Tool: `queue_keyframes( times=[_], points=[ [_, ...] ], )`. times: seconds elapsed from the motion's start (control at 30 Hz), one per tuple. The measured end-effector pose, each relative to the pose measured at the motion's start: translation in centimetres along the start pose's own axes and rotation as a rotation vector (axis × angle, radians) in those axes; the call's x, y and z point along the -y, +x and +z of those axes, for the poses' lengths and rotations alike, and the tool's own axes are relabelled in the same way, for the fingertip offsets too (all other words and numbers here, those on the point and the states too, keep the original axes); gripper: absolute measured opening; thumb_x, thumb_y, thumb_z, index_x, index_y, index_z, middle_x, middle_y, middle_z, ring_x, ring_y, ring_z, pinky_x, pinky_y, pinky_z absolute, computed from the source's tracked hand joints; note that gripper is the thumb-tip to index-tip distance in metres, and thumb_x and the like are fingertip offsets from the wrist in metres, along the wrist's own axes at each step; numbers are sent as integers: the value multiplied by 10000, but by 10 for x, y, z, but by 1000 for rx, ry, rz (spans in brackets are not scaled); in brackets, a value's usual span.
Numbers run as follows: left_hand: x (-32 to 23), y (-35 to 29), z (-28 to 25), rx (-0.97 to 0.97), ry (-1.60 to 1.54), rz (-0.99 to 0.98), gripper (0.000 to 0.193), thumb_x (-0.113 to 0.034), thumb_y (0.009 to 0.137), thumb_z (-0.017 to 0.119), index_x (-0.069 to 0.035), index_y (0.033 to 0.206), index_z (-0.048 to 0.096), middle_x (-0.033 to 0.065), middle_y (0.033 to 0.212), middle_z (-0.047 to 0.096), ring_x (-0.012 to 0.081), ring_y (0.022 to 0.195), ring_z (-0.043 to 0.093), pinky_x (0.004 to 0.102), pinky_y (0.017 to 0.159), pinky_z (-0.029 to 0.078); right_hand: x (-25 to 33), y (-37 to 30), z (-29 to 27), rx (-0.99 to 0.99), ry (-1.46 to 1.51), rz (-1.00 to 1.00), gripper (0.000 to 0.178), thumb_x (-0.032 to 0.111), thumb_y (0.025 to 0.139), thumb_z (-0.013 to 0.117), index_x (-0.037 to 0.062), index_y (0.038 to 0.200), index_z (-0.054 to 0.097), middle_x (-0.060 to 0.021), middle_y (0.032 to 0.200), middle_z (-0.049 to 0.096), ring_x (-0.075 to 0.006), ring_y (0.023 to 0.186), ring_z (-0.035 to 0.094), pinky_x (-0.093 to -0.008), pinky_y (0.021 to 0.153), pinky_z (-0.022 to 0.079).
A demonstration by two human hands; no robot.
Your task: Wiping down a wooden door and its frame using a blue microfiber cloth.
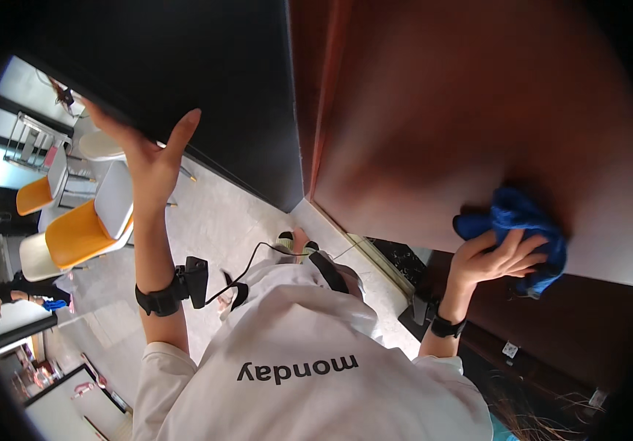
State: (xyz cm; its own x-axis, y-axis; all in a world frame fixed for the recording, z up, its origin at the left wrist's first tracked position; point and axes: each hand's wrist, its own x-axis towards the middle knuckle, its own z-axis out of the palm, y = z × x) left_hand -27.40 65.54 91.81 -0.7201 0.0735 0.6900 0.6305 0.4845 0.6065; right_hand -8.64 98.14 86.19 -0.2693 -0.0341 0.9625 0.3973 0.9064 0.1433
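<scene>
My left hand (145, 156) grips the edge of a large black door panel (221, 88). Its thumb lies on the panel's face, and the other fingers are partly hidden behind the edge. On the right, my right hand (498, 257) presses a crumpled blue cloth (526, 226) against a smooth reddish-brown wooden panel (419, 132), close to that panel's lower edge. My fingers are bent over the cloth and cover part of it. The black panel and the brown one meet at a corner in the upper middle.
Yellow-and-white chairs (81, 234) stand on the pale tiled floor (224, 198) at the left. Farther off on that side is another person (26, 295) in dark clothes. A cable (246, 270) runs from the black device (196, 281) on my left forearm. A dark cabinet (544, 331) lies at the lower right.
</scene>
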Motion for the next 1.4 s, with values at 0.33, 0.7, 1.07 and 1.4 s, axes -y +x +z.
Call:
queue_keyframes(
  times=[0.33,0.7,1.07,1.4],
  points=[
    [6,6,-7,35,-54,54,1071,-17,598,723,-83,1285,-95,134,1250,202,209,1107,340,312,908,367,-3,-24,7,4,90,-24,344,61,775,483,24,1117,497,-203,1272,342,-363,1261,114,-497,978,-80],
    [20,2,-18,62,119,-58,1088,-36,644,697,-97,1290,-177,172,1362,39,255,1245,158,354,1034,101,3,-22,9,-7,17,-67,346,56,775,480,66,1120,484,-199,1280,330,-357,1258,139,-508,976,-93],
    [8,8,-12,17,-86,11,1058,-42,587,739,-145,1300,-36,139,1264,253,283,1152,322,390,955,322,2,-30,3,18,64,-42,338,57,748,506,48,1085,528,-179,1258,376,-318,1252,201,-451,1007,-15],
    [1,21,-16,-122,-276,71,1044,-120,539,757,-76,1321,66,145,1287,241,252,1179,292,375,925,291,-3,-63,-2,281,74,-129,289,62,762,518,84,1045,573,-179,1182,460,-340,1113,416,-453,1006,98]
  ],
)
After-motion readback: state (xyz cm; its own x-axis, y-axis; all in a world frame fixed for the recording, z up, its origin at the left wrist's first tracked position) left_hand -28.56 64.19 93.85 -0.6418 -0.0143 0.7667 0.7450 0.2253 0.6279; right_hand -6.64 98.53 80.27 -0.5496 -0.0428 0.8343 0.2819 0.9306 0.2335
